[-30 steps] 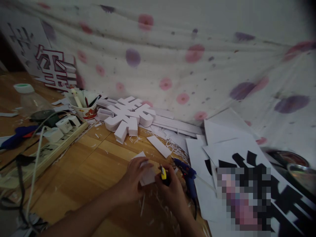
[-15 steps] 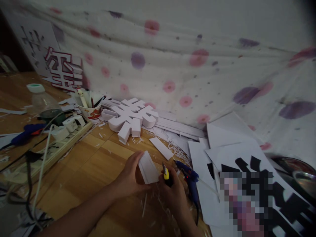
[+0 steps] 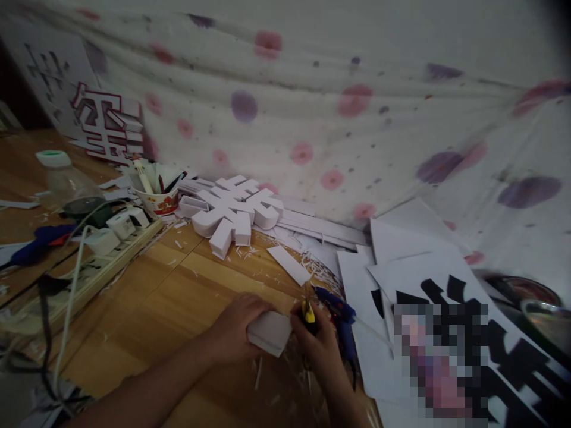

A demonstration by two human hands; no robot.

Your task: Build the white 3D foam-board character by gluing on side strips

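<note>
My left hand [image 3: 238, 329] is closed around a small white foam-board piece [image 3: 269, 333], held just above the wooden table. In my right hand [image 3: 320, 339] is a yellow and black utility knife [image 3: 308, 313], its tip pointing up and away from me. The fingers of that hand are beside the white piece's right edge; whether they touch it I cannot tell. Close to the right hand's far side lies a blue glue gun [image 3: 335, 304]. A flat white strip [image 3: 289, 266] rests on the table beyond both hands.
A raised white character shape [image 3: 234, 211] stands at the back, beside a paper cup of pens [image 3: 157, 199]. Left are a power strip [image 3: 96, 270], a second blue glue gun [image 3: 42, 242] and a clear bottle [image 3: 66, 181]. Printed sheets [image 3: 419, 267] lie right; a patterned curtain [image 3: 289, 119] hangs behind.
The white piece has been turned and lowered slightly, with my left hand now showing more of its back. My right hand has shifted a little, the knife still in it. The view moved slightly.
</note>
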